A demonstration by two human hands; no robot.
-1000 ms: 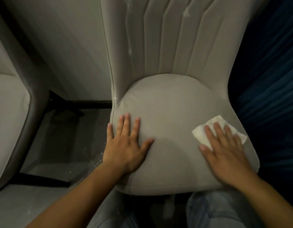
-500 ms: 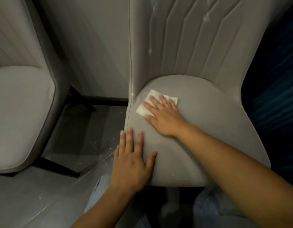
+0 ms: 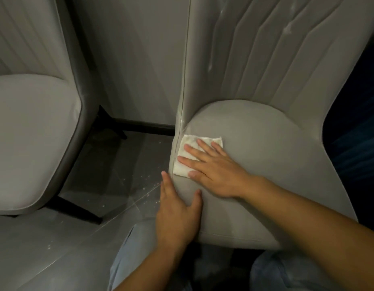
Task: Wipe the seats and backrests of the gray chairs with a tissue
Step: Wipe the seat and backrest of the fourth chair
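- The tissue is a white folded piece, nearly square, lying flat on the seat of the gray chair on the right. Its long axis is hard to tell; its edges are a little tilted against the seat's left edge.
- It lies at the left rear part of the seat, just beside the seam where the seat meets the side of the backrest. One edge touches the left border of the seat.
- The right hand reaches across from the right and presses the tissue down with straight, spread fingers. The fingertips lie on the tissue and the palm rests on the bare seat behind it. Nothing is pinched.
- The left hand is just near the tissue, toward the front, not touching it. It lies flat on the left front edge of the seat: the thumb is on top and the fingers are straight along the side.
- The backrest has upright ribs with some white marks.
- A second gray chair stands to the left, well apart, on a gray tiled floor with small white specks.
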